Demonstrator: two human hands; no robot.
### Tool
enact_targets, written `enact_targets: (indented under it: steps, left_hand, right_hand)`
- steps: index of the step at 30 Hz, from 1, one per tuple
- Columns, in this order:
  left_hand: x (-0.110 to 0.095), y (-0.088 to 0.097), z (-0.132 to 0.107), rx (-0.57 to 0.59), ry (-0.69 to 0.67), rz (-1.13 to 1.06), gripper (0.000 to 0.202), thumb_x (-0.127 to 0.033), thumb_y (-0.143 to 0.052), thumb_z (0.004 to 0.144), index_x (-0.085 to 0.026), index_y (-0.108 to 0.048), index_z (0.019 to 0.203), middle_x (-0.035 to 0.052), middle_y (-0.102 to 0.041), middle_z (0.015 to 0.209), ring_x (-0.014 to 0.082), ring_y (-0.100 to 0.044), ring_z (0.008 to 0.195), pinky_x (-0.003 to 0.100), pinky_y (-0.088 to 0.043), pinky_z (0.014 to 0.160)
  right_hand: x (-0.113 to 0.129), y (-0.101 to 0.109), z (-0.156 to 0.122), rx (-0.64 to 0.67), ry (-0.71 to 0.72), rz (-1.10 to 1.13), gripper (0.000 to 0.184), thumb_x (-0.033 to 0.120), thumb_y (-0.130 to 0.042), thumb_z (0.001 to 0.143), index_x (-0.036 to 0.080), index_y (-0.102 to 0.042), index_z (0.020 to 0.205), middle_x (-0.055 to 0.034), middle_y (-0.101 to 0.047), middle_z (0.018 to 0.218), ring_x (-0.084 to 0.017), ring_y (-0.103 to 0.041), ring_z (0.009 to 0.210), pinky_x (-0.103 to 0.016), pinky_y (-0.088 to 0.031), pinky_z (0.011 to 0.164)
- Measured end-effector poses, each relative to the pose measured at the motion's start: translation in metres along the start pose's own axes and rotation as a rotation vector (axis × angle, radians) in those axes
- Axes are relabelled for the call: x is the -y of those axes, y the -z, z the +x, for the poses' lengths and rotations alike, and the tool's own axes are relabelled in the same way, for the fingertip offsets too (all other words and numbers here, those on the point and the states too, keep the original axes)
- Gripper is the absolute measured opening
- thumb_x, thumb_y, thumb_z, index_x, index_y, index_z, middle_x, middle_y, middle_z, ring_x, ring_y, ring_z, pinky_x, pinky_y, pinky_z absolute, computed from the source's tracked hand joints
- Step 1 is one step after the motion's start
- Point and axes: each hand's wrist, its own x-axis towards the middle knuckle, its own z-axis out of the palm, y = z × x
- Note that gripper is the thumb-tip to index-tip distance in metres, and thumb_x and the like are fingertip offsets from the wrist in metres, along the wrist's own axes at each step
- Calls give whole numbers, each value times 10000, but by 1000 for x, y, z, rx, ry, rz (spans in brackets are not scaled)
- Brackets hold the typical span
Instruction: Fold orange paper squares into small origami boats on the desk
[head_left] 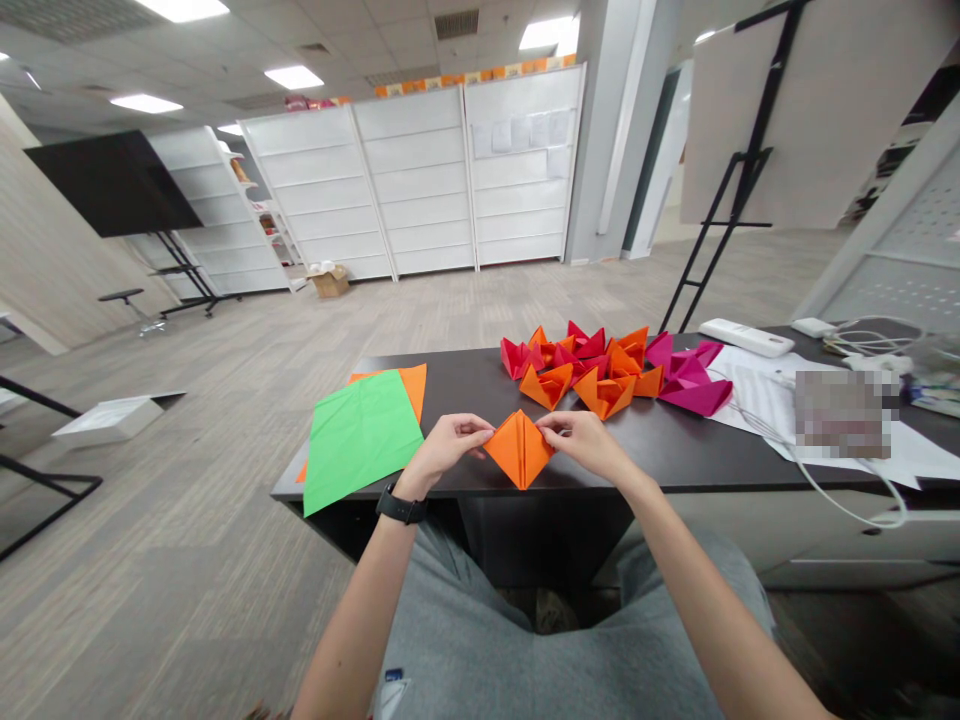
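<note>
dark table: both hands pinch orange paper

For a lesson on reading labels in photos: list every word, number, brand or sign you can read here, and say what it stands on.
No text can be read.
Papers on the white shelves: too small to read.
White sheets on the desk: lettering not legible; one patch is blurred out.
Orange folded paper in the left hand and right hand: plain.

We see matt orange paper in the folded piece, creased sharp. The green sheet is smooth paper with faint fold lines. The counter looks dark, matt laminate. The floor shows grey wood grain.
</note>
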Motion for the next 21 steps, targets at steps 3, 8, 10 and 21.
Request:
enact_targets:
  steps: [3,8,10,21]
  left_hand:
    - [-2,1,0,-3,-24,23,261,-336,-795,711,-124,-710,839,51,-721,772,139,-663,681,246,-549,617]
    - [-5,3,-1,-44,-148,255,214,-140,-720,702,-154,-647,902,38,-729,797,148,-702,758,244,-545,712]
    - [-5,4,-1,-67,-183,335,216,-126,-686,710,-166,-623,913,24,-728,792,139,-700,738,231,-539,696]
    - [6,2,3,-199,-218,356,133,-185,-655,745,-188,-556,834,3,-679,782,151,-703,776,231,-554,666]
  right_hand:
    - [0,0,0,1,0,-6,236,266,-546,831,220,-769,892,-11,-775,898,-199,-715,791,-304,-570,741]
    - [2,-2,0,-12,23,-18,234,275,-544,835,225,-767,884,-12,-776,911,-207,-716,826,-312,-564,757]
    - [3,-2,0,-34,26,-10,227,278,-549,830,223,-765,872,-13,-776,890,-201,-717,796,-304,-567,738]
    - [0,-11,-3,-270,-96,107,160,265,-584,752,206,-725,799,-33,-757,788,-218,-727,713,-307,-593,667]
